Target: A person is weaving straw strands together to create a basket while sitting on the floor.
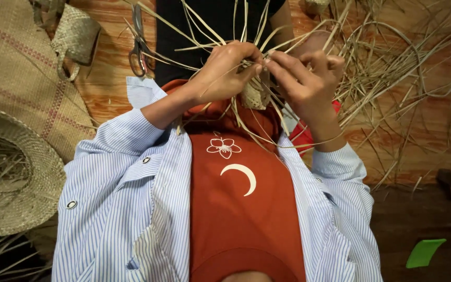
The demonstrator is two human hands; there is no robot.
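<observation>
My left hand (225,70) and my right hand (306,78) meet in front of my chest, both pinching thin pale straw strips (220,31) that fan out upward and to the sides. Between and just below the hands hangs a small woven straw piece (255,96), partly hidden by my fingers. Loose strands trail down over my red shirt and striped blue-white sleeves.
A woven straw hat (11,172) lies at the left, over a large woven mat (22,68) and a small woven basket (76,36). Scissors (139,49) rest on the wooden floor. A heap of loose straw (403,68) spreads at the right. A green scrap (425,252) lies lower right.
</observation>
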